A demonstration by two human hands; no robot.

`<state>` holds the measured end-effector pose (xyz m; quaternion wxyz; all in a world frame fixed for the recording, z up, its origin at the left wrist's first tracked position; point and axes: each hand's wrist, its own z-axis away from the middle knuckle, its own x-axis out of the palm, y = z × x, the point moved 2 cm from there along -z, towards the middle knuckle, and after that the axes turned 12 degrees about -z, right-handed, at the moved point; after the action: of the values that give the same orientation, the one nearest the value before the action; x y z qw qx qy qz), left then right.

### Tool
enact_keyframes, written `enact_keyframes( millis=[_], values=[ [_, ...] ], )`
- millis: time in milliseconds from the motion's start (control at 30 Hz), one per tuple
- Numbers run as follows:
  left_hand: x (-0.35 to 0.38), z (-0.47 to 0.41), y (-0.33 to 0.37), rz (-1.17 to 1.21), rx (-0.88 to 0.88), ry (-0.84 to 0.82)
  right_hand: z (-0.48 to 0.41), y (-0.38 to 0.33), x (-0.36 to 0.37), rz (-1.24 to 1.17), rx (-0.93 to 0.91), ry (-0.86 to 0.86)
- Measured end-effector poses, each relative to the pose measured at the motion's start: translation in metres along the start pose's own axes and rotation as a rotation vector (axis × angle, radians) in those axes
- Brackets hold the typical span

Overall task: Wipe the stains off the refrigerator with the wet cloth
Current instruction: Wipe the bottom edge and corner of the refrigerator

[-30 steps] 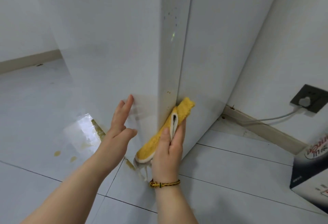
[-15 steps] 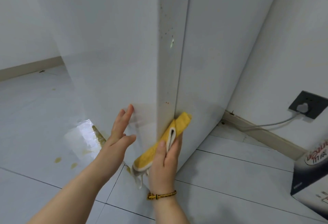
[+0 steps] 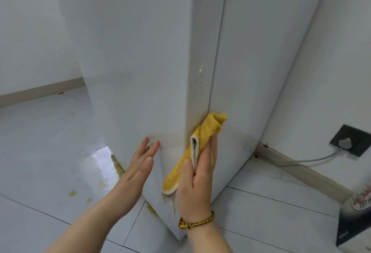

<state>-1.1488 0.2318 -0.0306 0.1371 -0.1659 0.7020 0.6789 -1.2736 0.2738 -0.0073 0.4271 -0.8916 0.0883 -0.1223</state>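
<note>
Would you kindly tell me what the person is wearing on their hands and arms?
No sleeves or gloves show. The right hand has a braided yellow-and-dark cord bracelet at its wrist; the left hand and wrist wear nothing.

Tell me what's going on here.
A person is wiping the low corner of a white refrigerator. The right hand presses a folded yellow cloth against the narrow edge by the door seam. The left hand, fingers straight, is held flat at the front panel beside it. Small dark specks show higher up that edge, above the cloth, and yellowish spots lie on the floor tiles near the base.
</note>
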Motion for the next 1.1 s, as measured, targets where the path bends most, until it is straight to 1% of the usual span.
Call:
enact_keyframes(
  millis=[33,100,167,233,300,367,400,467,500,567,633,700,800,900,1000,1100],
  values=[
    [0.000,-0.010,-0.004,0.008,-0.036,0.028,0.012,0.009,-0.002,0.003,0.060,0.033],
    [0.002,-0.017,-0.004,0.033,-0.065,0.015,0.020,0.016,-0.002,-0.003,0.176,0.073],
    [0.005,-0.020,-0.008,0.040,-0.074,0.018,0.016,0.007,0.001,-0.031,0.237,0.052],
    [0.005,-0.013,-0.001,0.021,-0.080,-0.004,-0.007,-0.019,0.002,-0.033,0.168,0.012],
    [-0.002,-0.002,0.012,-0.010,-0.068,0.004,-0.040,-0.047,0.002,-0.005,0.028,-0.058],
    [-0.012,0.017,0.037,-0.067,0.072,0.031,-0.062,-0.060,0.000,0.010,-0.097,-0.113],
    [-0.017,0.026,0.051,-0.085,0.149,0.088,-0.063,-0.059,-0.001,0.024,-0.133,-0.122],
    [-0.029,0.032,0.078,-0.064,0.233,0.193,-0.046,-0.047,-0.002,0.037,-0.113,-0.122],
    [-0.035,0.029,0.089,-0.067,0.285,0.218,-0.032,-0.040,-0.001,0.040,-0.062,-0.123],
    [-0.041,0.022,0.109,-0.120,0.355,0.193,-0.011,-0.032,0.001,0.062,0.021,-0.118],
    [-0.046,0.017,0.124,-0.180,0.404,0.170,-0.019,-0.037,0.002,0.072,0.020,-0.112],
    [-0.049,0.012,0.134,-0.194,0.425,0.153,-0.049,-0.058,0.004,0.095,-0.076,-0.114],
    [-0.049,0.010,0.144,-0.187,0.421,0.132,-0.088,-0.085,0.005,0.127,-0.286,-0.151],
    [-0.049,0.010,0.146,-0.187,0.428,0.100,-0.075,-0.073,0.003,0.278,-0.450,-0.186],
    [-0.051,0.007,0.143,-0.192,0.440,0.106,-0.043,-0.045,0.000,0.444,-0.488,-0.214],
    [-0.053,0.008,0.146,-0.184,0.419,0.096,-0.055,-0.053,0.003,0.494,-0.487,-0.219]
  ],
)
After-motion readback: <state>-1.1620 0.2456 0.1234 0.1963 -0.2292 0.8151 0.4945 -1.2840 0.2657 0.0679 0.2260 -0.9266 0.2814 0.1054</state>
